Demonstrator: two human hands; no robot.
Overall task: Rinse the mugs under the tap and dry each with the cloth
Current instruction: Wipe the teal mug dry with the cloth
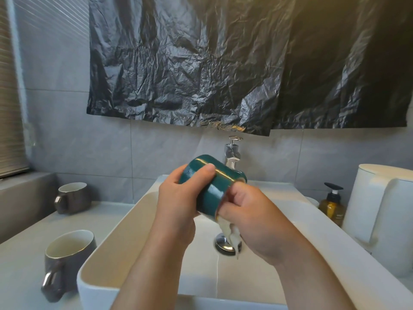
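While left hand (176,198) grips green mug (212,189) and right hand (248,218) pinches cloth (232,234) at its mouth, wet glaze could slip.

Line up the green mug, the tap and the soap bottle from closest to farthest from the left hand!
1. Green mug: gripped by the left hand itself.
2. Tap: just behind the mug, in the middle.
3. Soap bottle: far off on the right side.

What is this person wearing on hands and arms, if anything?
Nothing visible. The left hand and right hand are bare: no gloves, rings or watch. The left forearm and right forearm are uncovered to the picture's edge; no sleeves show.
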